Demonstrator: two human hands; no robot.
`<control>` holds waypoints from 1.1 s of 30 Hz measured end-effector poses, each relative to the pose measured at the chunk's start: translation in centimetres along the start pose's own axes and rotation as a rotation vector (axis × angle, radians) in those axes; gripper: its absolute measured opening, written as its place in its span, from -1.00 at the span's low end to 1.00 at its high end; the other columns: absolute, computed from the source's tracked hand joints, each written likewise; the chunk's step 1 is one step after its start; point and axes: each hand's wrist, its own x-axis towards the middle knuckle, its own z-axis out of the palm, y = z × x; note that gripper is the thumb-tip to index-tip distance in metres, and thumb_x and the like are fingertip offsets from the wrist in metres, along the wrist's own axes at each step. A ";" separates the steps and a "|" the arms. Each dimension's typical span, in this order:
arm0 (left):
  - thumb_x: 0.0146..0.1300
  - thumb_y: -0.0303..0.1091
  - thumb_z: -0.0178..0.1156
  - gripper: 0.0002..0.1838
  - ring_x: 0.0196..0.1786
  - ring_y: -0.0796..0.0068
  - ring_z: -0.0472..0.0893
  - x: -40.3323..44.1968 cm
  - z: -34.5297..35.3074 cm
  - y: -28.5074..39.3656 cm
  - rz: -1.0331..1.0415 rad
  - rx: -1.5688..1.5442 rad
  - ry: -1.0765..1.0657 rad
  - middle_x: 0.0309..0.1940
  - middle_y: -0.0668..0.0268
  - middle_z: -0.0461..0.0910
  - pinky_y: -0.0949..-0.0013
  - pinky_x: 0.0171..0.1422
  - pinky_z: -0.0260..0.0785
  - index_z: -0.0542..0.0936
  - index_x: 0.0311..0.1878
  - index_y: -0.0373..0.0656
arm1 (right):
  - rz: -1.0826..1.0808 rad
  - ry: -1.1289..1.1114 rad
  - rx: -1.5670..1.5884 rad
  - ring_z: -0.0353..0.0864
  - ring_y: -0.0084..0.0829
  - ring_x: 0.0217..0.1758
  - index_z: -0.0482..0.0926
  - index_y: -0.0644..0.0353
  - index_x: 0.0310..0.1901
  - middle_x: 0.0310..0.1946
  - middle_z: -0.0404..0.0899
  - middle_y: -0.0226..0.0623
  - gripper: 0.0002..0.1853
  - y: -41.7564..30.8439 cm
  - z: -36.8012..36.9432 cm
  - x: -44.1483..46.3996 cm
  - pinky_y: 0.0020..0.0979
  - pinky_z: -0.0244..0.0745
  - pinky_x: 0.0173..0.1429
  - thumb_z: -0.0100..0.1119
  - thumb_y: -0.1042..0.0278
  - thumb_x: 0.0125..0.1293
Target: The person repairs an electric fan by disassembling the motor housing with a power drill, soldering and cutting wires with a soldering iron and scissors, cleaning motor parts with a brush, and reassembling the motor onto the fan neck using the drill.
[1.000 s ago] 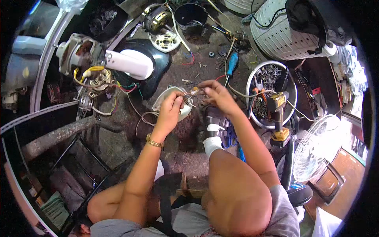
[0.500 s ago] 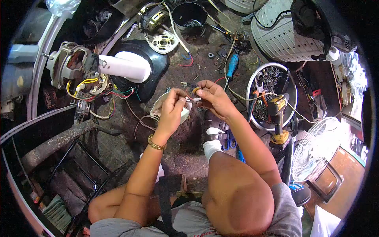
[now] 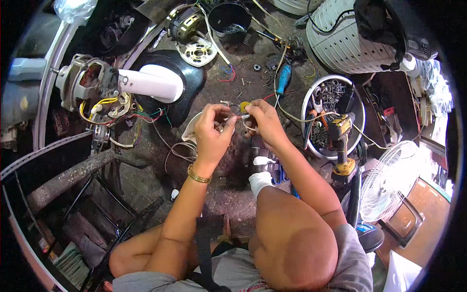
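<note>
**2 Hands Pinch Thin Wiring Above Workshop Floor**

At the left, a grey metal motor [image 3: 90,80] with yellow and red wires sits on a white plastic neck [image 3: 155,82] that rises from a glossy black base [image 3: 192,78]. Above the base lies a pale round metal cover [image 3: 197,52] with holes.

The left hand [image 3: 214,127], a gold-coloured bracelet [image 3: 198,177] on its wrist, has its thumb and fingertips drawn together, pinching thin wiring [image 3: 239,117]. Partly hidden behind it is a white plastic housing [image 3: 190,129], with a pale cable [image 3: 182,145] curling just beside. The wiring is between the 2 hands, over the dark, dirty floor [image 3: 233,185].

The right hand [image 3: 265,124] pinches the same wiring between thumb and fingers, and a white wire [image 3: 248,127] bends below its fingertips. A small yellow disc [image 3: 244,107] shows at those fingertips; whether they grip it, I cannot tell.

Beyond the right hand, a screwdriver with a blue handle [image 3: 284,79] lies on the floor. Farther right, a round bowl with a pale rim [image 3: 314,85] holds screws and small metal parts. A yellow-and-black cordless drill [image 3: 343,146] overlaps the bowl's right side in this view. Near the right edge stands a white wire fan grille [image 3: 379,190].
</note>
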 end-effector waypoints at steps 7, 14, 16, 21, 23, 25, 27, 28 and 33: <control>0.07 -0.57 0.22 -0.87 -0.40 0.29 0.51 1.4 0.5 -1.2 0.410 0.360 -0.097 -0.38 0.22 0.44 0.35 -0.35 0.36 0.56 -0.27 -0.26 | 0.107 -0.140 -0.002 0.52 -0.52 -0.53 0.45 0.31 -0.18 -0.48 0.52 -0.32 -0.74 -0.9 -2.4 2.6 -0.47 0.44 -0.57 0.10 0.25 0.30; 0.20 -0.56 0.13 -0.88 -0.26 0.39 0.45 2.1 -0.4 -3.3 0.270 0.195 0.144 -0.32 0.25 0.40 0.43 -0.15 0.29 0.61 -0.23 -0.32 | -0.318 0.276 -1.092 0.55 0.09 -0.22 0.48 0.33 -0.25 -0.33 0.54 0.10 -0.88 12.1 -10.6 -9.0 -0.10 0.45 -0.14 0.03 0.51 0.20; 0.22 -0.56 0.10 -0.79 -0.17 0.43 0.41 1.9 -0.9 -3.7 0.175 0.131 0.101 -0.29 0.26 0.37 0.45 -0.06 0.27 0.60 -0.09 -0.32 | -0.275 0.270 -1.200 0.54 0.09 -0.17 0.44 0.32 -0.06 -0.23 0.52 0.07 -0.70 16.0 -12.2 -11.4 -0.06 0.45 -0.10 0.08 0.52 0.13; 0.27 -0.55 0.11 -0.84 -0.22 0.67 0.43 1.7 -0.1 -2.3 -0.094 -0.395 0.133 -0.22 0.40 0.48 0.58 -0.04 0.32 0.52 -0.09 -0.28 | -0.199 0.381 -1.314 0.51 0.07 -0.11 0.14 0.26 0.29 -0.08 0.39 0.04 -0.25 17.9 -12.3 -12.2 -0.08 0.48 -0.10 0.24 0.47 0.04; 0.27 -0.53 0.14 -0.88 -0.33 0.76 0.44 1.7 -0.3 -2.7 -0.141 -0.493 0.138 -0.25 0.39 0.58 0.65 -0.20 0.34 0.53 -0.13 -0.24 | -0.115 0.416 -1.268 0.52 0.06 -0.12 0.16 0.26 0.28 -0.10 0.39 0.02 -0.26 17.5 -12.2 -12.0 -0.09 0.49 -0.12 0.26 0.45 0.04; 0.28 -0.52 0.14 -0.88 -0.37 0.79 0.44 1.7 -0.4 -3.1 -0.183 -0.550 0.126 -0.28 0.39 0.60 0.68 -0.29 0.29 0.54 -0.12 -0.23 | -0.098 0.381 -1.380 0.53 0.04 -0.13 0.19 0.22 0.28 -0.12 0.40 -0.01 -0.26 17.8 -13.1 -12.9 -0.09 0.50 -0.14 0.30 0.41 0.04; 0.30 -0.49 0.14 -0.90 -0.50 0.87 0.38 1.9 -0.2 -3.3 -0.222 -0.627 0.113 -0.32 0.37 0.63 0.74 -0.49 0.12 0.55 -0.14 -0.20 | -0.092 0.380 -1.377 0.53 0.03 -0.14 0.19 0.19 0.28 -0.13 0.40 -0.02 -0.25 18.1 -14.0 -13.4 -0.08 0.50 -0.16 0.30 0.41 0.02; 0.30 -0.49 0.14 -0.90 -0.50 0.87 0.38 1.9 -0.1 -3.1 -0.221 -0.626 0.112 -0.32 0.37 0.63 0.74 -0.49 0.12 0.55 -0.14 -0.20 | -0.075 0.379 -1.379 0.54 0.03 -0.14 0.20 0.17 0.28 -0.13 0.40 -0.04 -0.24 18.3 -14.3 -13.6 -0.06 0.50 -0.17 0.31 0.42 0.00; 0.29 -0.51 0.13 -0.88 -0.40 0.85 0.45 1.9 0.0 -3.0 -0.289 -0.659 0.009 -0.25 0.33 0.65 0.75 -0.43 0.18 0.53 -0.12 -0.20 | -0.024 0.431 -1.325 0.56 0.07 -0.18 0.33 0.21 0.21 -0.19 0.52 -0.02 -0.31 17.2 -14.8 -14.2 -0.09 0.52 -0.15 0.26 0.48 -0.06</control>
